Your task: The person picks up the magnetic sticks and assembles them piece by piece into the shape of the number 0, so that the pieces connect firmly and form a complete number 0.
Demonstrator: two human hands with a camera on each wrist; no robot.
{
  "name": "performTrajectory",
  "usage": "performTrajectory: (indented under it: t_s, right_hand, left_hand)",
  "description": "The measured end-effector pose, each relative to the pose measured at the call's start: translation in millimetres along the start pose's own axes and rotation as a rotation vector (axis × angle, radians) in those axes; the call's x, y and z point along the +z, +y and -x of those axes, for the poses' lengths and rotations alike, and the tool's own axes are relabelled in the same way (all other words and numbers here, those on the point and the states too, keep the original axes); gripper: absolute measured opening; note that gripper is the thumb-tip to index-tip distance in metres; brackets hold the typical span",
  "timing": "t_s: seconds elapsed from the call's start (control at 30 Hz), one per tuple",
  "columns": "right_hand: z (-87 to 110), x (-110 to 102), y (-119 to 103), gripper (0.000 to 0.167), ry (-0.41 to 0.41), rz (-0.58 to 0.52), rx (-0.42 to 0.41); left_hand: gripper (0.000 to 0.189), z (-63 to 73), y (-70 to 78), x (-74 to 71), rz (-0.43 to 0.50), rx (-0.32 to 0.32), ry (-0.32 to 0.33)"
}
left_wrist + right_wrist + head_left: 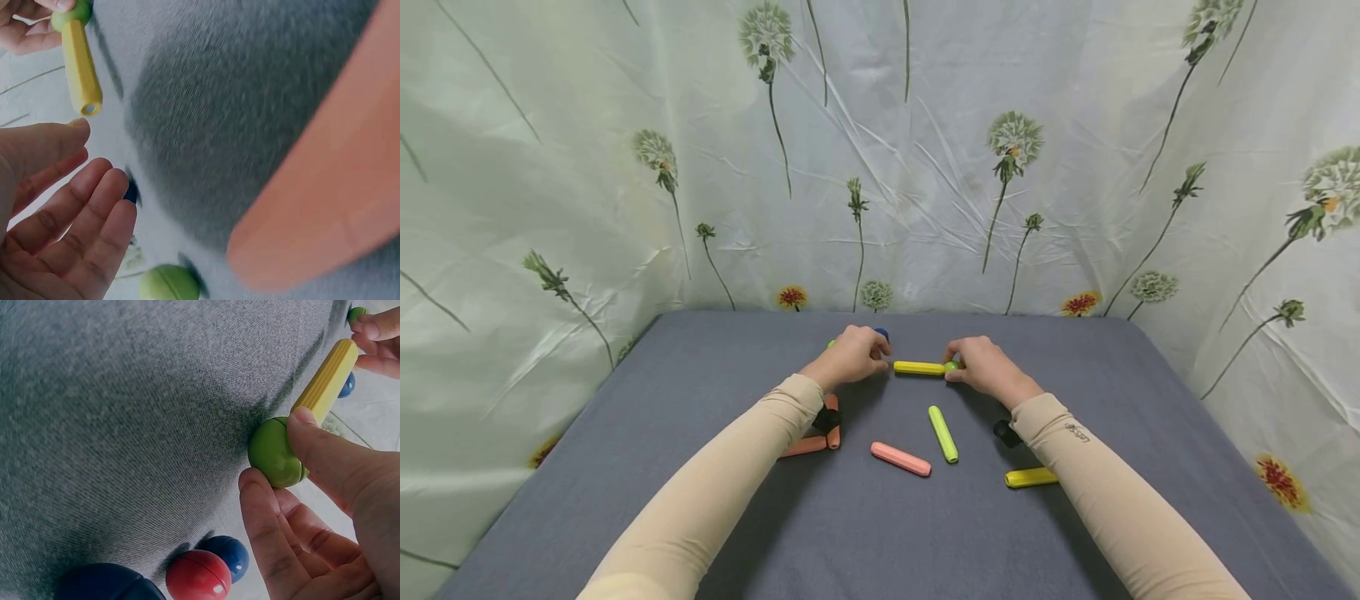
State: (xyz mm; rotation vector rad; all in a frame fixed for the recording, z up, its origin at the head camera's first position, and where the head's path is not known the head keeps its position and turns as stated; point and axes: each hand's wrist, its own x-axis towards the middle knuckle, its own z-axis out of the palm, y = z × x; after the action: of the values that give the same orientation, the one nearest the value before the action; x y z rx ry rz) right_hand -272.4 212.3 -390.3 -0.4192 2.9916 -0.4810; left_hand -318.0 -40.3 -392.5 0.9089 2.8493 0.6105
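Observation:
My right hand (988,367) pinches a green ball (272,453) between thumb and fingers. Joined to that ball is a ridged yellow stick (919,367), which points left toward my other hand. My left hand (853,357) holds nothing; its fingers are loosely bent. In the left wrist view its thumb tip lies close by the free end of the yellow stick, which shows a small hole. Beyond the left hand sit a blue ball (882,334), partly hidden, and a second green ball (169,284).
Nearer on the grey cloth (865,533) lie a pink stick (901,459), a lime stick (943,434) and another yellow stick (1030,477). Orange sticks (805,447) lie under the left forearm. A red ball (198,575) and blue balls (106,584) show in the right wrist view.

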Motion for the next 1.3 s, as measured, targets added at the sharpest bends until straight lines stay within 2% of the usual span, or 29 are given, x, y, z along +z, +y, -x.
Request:
performTrajectory:
  t_s: [0.27, 0.4, 0.6, 1.0, 1.3]
  right_hand:
    - [0.3, 1.8, -0.3, 0.022, -0.002, -0.016, -0.004]
    - [0.8, 1.4, -0.2, 0.022, -0.002, -0.016, -0.003]
    - [0.3, 0.0, -0.6, 0.022, -0.004, -0.019, 0.010]
    - [-0.3, 0.1, 0.4, 0.023, -0.001, -0.027, 0.019]
    - [-1.9, 1.1, 1.5, 0.023, -0.002, -0.024, 0.029]
  left_hand:
    - [0.023, 2.6, -10.4, -16.1, 0.008, -0.039, 0.052]
    - [0.025, 2.5, -17.1, -25.5, -0.027, -0.059, 0.076]
    - [0.037, 3.1, -27.2, -36.2, -0.034, -0.133, 0.080]
    - [0.047, 5.8, -51.5, -36.1, 0.006, -0.217, 0.051]
    - [0.050, 7.4, -61.3, -32.6, 0.029, -0.255, 0.019]
